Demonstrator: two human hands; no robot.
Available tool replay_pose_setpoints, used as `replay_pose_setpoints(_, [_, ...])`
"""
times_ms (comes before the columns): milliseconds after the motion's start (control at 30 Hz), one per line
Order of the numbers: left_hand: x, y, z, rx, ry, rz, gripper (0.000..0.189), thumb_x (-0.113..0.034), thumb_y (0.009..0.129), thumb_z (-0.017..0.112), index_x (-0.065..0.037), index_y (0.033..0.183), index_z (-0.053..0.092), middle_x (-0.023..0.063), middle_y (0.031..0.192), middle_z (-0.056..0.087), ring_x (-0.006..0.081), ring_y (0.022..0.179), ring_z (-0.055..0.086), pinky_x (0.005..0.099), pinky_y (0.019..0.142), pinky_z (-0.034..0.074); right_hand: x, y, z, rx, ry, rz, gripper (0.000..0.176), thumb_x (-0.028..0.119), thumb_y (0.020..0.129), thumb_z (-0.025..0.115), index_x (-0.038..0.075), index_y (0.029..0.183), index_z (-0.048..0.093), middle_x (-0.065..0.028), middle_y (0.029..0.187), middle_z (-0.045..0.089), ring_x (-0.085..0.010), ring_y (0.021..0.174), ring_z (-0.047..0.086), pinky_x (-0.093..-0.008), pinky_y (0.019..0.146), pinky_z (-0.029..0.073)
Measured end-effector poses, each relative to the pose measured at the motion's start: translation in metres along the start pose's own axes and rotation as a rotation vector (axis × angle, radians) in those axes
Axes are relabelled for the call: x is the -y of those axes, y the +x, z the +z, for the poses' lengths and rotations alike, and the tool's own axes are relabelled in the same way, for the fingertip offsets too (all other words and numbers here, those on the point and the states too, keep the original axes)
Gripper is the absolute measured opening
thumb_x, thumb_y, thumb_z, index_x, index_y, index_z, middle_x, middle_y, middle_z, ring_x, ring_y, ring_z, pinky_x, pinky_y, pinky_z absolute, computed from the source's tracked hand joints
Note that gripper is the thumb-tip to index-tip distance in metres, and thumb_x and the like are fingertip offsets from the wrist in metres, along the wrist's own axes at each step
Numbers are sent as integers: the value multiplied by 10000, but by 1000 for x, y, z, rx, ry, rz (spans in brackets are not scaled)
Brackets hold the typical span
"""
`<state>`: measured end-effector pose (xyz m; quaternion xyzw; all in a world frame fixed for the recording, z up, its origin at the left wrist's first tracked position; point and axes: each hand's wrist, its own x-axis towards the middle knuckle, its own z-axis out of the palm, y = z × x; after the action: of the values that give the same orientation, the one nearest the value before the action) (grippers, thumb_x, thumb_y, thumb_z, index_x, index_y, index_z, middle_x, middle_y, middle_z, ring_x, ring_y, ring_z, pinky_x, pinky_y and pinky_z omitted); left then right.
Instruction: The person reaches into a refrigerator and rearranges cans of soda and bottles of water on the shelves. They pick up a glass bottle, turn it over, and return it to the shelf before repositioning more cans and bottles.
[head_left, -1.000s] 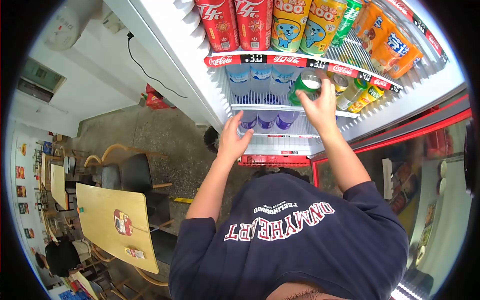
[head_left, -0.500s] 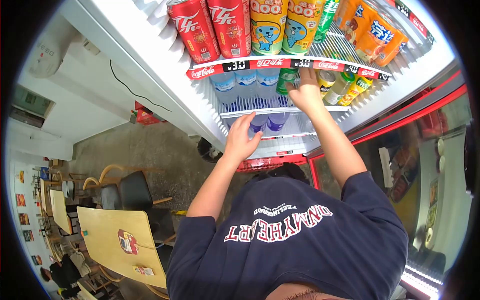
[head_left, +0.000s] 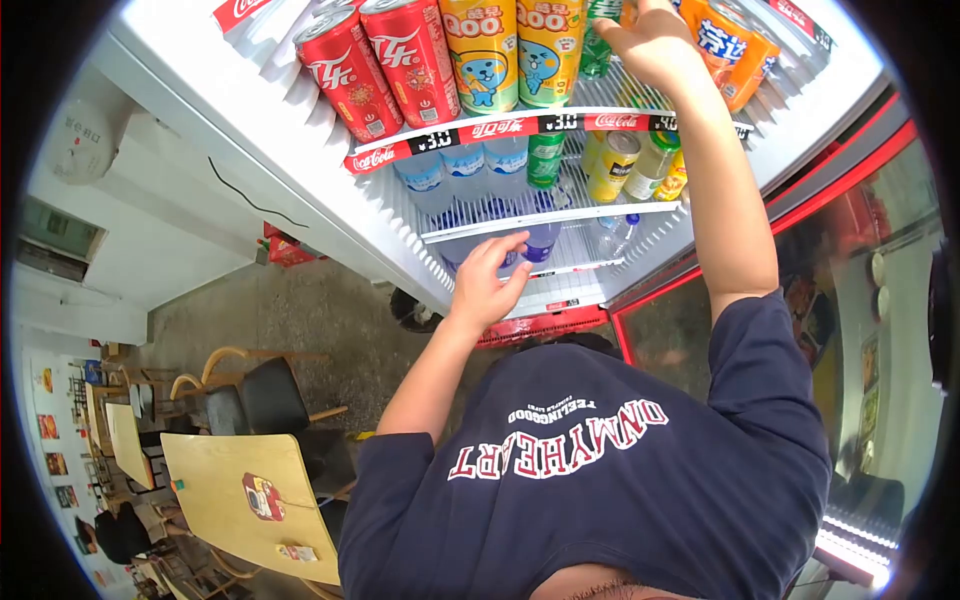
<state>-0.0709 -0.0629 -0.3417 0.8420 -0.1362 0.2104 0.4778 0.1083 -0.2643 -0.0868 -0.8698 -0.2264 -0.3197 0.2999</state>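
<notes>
My right hand (head_left: 655,45) reaches up to the top visible shelf of the drinks fridge. Its thumb is spread from the fingers, beside a green drink container (head_left: 596,52) and left of the orange cans (head_left: 738,55); the fingertips are partly cut off by the view's top edge. I see nothing held in it. My left hand (head_left: 490,285) hovers by the lower shelf edge with bent fingers apart, holding nothing. Purple-labelled bottles (head_left: 541,240) stand behind it. Red cans (head_left: 408,60) and yellow Qoo cans (head_left: 480,55) fill the upper shelf's left side.
Below, the middle shelf holds water bottles (head_left: 465,170), a green can (head_left: 544,160) and a yellow can (head_left: 613,167). A price strip (head_left: 490,130) edges the upper shelf. The red-framed fridge door (head_left: 700,265) stands ajar at right. Behind left are a wooden table (head_left: 225,500) and chairs (head_left: 270,395).
My right hand has left the middle shelf and moved up and right to the upper shelf. My left hand stays about where it was. The view has shifted slightly.
</notes>
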Motion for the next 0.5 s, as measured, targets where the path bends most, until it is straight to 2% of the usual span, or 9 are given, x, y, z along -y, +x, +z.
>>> replay_pose_setpoints(67, [-2, -5, 4, 20, -3, 26, 389, -129, 843, 724, -53, 1221, 669, 125, 1041, 721, 327, 979, 688, 402, 870, 532, 19, -3, -11, 120, 127, 201, 678, 123, 851, 742, 82, 1458, 444, -241, 1308, 616, -376, 1249, 582, -414, 1037, 479])
replay_pose_setpoints(100, [-4, -7, 4, 19, -11, 10, 382, -128, 844, 725, -53, 1215, 673, 121, 1025, 722, 323, 966, 689, 401, 864, 531, 18, -14, -8, -13, 138, 90, 666, 149, 850, 763, 69, 1431, 448, -222, 1246, 649, -364, 1153, 644, -406, 973, 518])
replay_pose_setpoints(200, [-5, -15, 3, 18, -20, -26, 384, -131, 845, 726, -52, 1217, 671, 126, 1023, 721, 324, 962, 689, 400, 861, 531, -6, -19, 4, -169, 323, 90, 663, 178, 847, 785, 62, 1408, 454, -209, 1244, 647, -345, 1162, 640, -396, 966, 520])
replay_pose_setpoints(233, [-5, -18, 2, 14, -20, -37, 385, -132, 846, 726, -51, 1218, 670, 127, 1022, 721, 325, 962, 689, 401, 861, 531, -10, -23, 4, -161, 350, 118, 706, 152, 857, 757, 62, 1465, 411, -225, 1336, 588, -363, 1245, 585, -408, 1035, 483])
replay_pose_setpoints(333, [-2, -25, -2, -5, -12, -56, 389, -130, 847, 724, -47, 1223, 666, 133, 1019, 720, 328, 961, 688, 402, 861, 531, -9, -45, 4, -525, 129, -80, 446, 50, 880, 729, -10, 1287, 559, -148, 1201, 647, -247, 1078, 661, -370, 952, 536])
replay_pose_setpoints(400, [3, -36, -3, -18, -5, -72, 392, -126, 847, 723, -45, 1226, 664, 137, 1020, 720, 331, 958, 688, 402, 861, 531, -23, -68, -7, -554, 682, -195, 646, 143, 855, 806, -12, 1389, 476, -178, 1252, 614, -277, 1114, 650, -422, 981, 537])
replay_pose_setpoints(467, [10, -47, -5, -16, -11, -120, 405, -111, 845, 724, -40, 1239, 660, 139, 1027, 724, 314, 966, 698, 388, 868, 535, -11, -99, -39, -636, 754, -279, 757, 119, 829, 837, -25, 1438, 410, -168, 1307, 587, -245, 1145, 634, -353, 971, 553])
replay_pose_setpoints(500, [12, -51, -6, -18, -18, -145, 407, -106, 846, 724, -39, 1242, 659, 139, 1031, 725, 306, 968, 701, 383, 871, 536, -10, -117, -52, -553, 847, -276, 781, 112, 809, 847, -33, 1443, 415, -176, 1321, 584, -260, 1154, 632, -365, 985, 542])
